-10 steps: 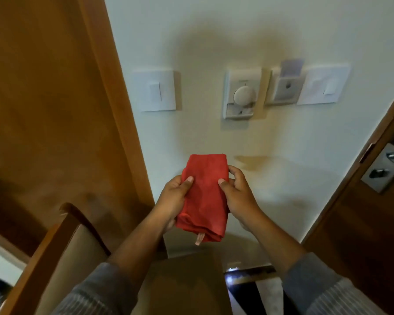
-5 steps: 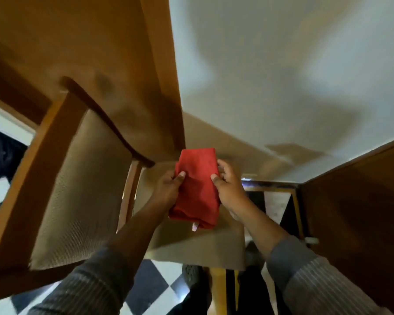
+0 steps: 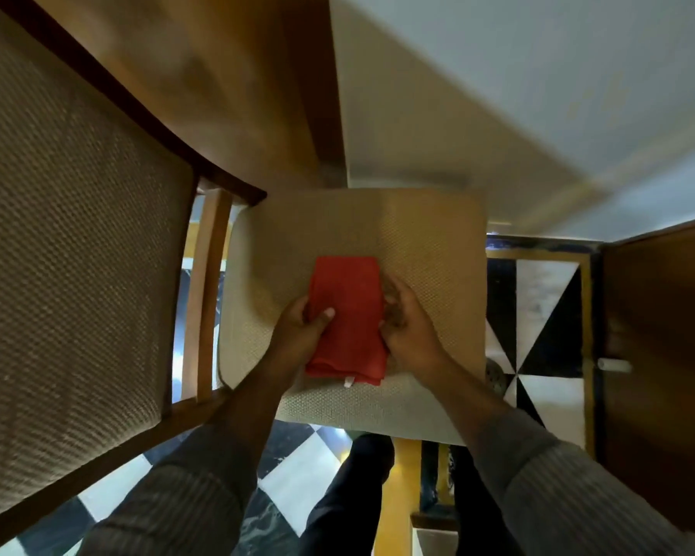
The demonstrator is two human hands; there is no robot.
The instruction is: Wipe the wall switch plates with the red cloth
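The folded red cloth (image 3: 348, 319) lies low over the beige chair seat (image 3: 430, 242), a small white tag at its near edge. My left hand (image 3: 301, 327) grips its left side with the thumb on top. My right hand (image 3: 408, 323) holds its right edge, fingers curled beside it. Whether the cloth rests on the seat or hovers just above it I cannot tell. The wall switch plates are out of view.
A wooden chair with a woven beige backrest (image 3: 65, 242) fills the left. A brown wooden door (image 3: 225, 74) stands behind it, and a white wall (image 3: 518, 94) beyond the seat. Another wooden door (image 3: 667, 335) is at right. The floor is checkered black and white (image 3: 546, 307).
The view has tilted down from the wall and its switch plates to the chair. Both hands have lowered the cloth down to the seat, still holding it.
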